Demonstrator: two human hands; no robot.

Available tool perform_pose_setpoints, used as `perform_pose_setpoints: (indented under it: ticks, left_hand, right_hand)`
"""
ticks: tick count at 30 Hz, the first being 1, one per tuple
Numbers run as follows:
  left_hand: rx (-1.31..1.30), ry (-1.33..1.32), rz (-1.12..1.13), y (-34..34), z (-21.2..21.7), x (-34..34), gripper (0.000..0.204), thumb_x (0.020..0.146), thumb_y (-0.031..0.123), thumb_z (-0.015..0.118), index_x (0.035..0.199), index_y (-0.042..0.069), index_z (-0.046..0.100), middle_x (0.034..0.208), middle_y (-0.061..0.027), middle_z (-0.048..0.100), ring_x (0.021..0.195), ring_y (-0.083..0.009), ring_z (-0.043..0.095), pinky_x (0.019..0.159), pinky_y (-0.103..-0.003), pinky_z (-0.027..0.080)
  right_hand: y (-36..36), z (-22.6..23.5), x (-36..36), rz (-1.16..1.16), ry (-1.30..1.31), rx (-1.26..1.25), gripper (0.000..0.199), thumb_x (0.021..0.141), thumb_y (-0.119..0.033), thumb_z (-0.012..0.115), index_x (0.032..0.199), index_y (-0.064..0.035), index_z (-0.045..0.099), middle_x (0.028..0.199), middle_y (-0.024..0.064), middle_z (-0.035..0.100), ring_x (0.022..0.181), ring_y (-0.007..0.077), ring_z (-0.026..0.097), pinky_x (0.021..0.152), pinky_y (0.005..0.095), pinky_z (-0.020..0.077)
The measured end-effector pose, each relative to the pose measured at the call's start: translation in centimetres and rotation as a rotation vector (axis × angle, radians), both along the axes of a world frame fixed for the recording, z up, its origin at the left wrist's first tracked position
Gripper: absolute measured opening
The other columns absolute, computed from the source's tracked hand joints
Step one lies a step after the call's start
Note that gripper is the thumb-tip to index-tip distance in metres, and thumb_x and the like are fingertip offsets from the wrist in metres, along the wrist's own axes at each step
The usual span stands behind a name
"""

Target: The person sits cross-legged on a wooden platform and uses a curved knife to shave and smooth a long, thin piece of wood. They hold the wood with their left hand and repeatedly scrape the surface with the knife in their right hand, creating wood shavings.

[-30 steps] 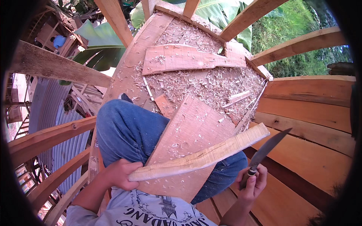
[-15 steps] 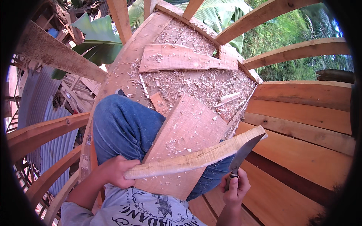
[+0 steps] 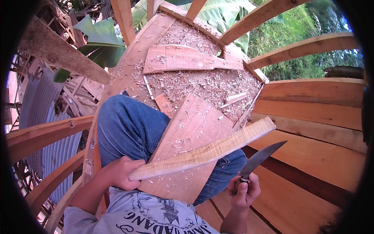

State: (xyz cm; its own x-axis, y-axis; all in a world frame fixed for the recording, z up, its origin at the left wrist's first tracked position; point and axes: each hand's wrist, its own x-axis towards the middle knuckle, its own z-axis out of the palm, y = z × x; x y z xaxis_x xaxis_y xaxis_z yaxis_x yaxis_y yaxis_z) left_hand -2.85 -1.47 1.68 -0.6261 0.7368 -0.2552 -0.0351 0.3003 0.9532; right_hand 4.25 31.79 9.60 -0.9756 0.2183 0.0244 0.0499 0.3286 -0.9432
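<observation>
A long, slightly curved strip of pale wood (image 3: 202,151) slants up to the right across my lap. My left hand (image 3: 126,172) is closed round its lower left end. In my right hand (image 3: 245,191) I grip the dark handle of a knife (image 3: 261,159), whose broad curved blade points up and right. The blade is apart from the strip, just below its far end. Beneath the strip, a wide flat board (image 3: 194,126) lies tilted over my legs, with shavings scattered on it.
Curly shavings (image 3: 194,84) cover the planks ahead, where a shaped board (image 3: 177,58) lies. Curved wooden ribs (image 3: 58,134) rise at the left, others (image 3: 307,50) at the upper right. Orange-brown planks (image 3: 311,156) line the right side. Corrugated metal sheets (image 3: 62,152) and banana leaves (image 3: 99,41) are outside.
The knife has come off the strip's far end and moved right and down, its blade now tilted further right. The strip's far end has risen a little. My left hand keeps its hold.
</observation>
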Motion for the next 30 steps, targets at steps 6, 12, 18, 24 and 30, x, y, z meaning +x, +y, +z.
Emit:
perform_pose_setpoints:
  ticks: [6, 12, 18, 24, 30]
  left_hand:
    - [-0.022, 0.020, 0.048, 0.1, -0.4, 0.6, 0.025, 0.062, 0.012, 0.067, 0.082, 0.002, 0.055, 0.056, -0.0135, 0.054, 0.053, -0.0338, 0.060, 0.049, -0.037, 0.046]
    - [-0.045, 0.019, 0.067, 0.3, -0.5, 0.9, 0.023, 0.062, 0.010, 0.067, 0.080, 0.002, 0.055, 0.054, -0.0123, 0.053, 0.051, -0.0324, 0.060, 0.049, -0.035, 0.046]
    - [-0.020, 0.057, 0.066, 0.6, -0.3, 0.9, 0.019, 0.062, 0.007, 0.065, 0.077, 0.002, 0.054, 0.053, -0.0106, 0.051, 0.050, -0.0309, 0.059, 0.049, -0.035, 0.046]
    - [-0.030, 0.047, 0.037, 0.6, -0.3, 0.5, 0.019, 0.063, 0.007, 0.064, 0.079, 0.002, 0.053, 0.054, -0.0108, 0.051, 0.050, -0.0312, 0.059, 0.049, -0.036, 0.046]
    - [-0.044, 0.068, 0.027, 0.7, -0.3, 0.7, 0.022, 0.064, 0.008, 0.065, 0.081, 0.001, 0.053, 0.055, -0.0120, 0.053, 0.052, -0.0334, 0.060, 0.049, -0.038, 0.046]
  right_hand:
    - [-2.0, -1.8, -0.4, -0.014, 0.148, 0.287, 0.024, 0.093, -0.021, 0.059, 0.101, 0.0004, 0.052, 0.072, 0.0064, 0.055, 0.059, 0.0096, 0.048, 0.053, 0.0219, 0.0360]
    - [-2.7, -1.5, -1.2, 0.026, 0.090, 0.396, 0.022, 0.084, -0.018, 0.068, 0.092, 0.0001, 0.057, 0.074, 0.0121, 0.055, 0.058, 0.0239, 0.054, 0.050, 0.0327, 0.0415]
    - [-2.4, -1.9, -1.7, 0.056, -0.037, 0.514, 0.021, 0.082, -0.018, 0.069, 0.086, -0.0018, 0.057, 0.067, 0.0118, 0.053, 0.051, 0.0273, 0.053, 0.047, 0.0347, 0.0415]
    - [-0.7, -2.8, -3.8, 0.017, 0.082, 0.748, 0.034, 0.083, -0.031, 0.070, 0.073, -0.0018, 0.056, 0.059, 0.0109, 0.050, 0.049, 0.0282, 0.052, 0.046, 0.0355, 0.0388]
    - [3.2, -3.2, -5.1, -0.253, 0.065, 0.717, 0.054, 0.090, -0.045, 0.060, 0.064, -0.0010, 0.043, 0.055, 0.0108, 0.036, 0.047, 0.0234, 0.035, 0.045, 0.0346, 0.0293]
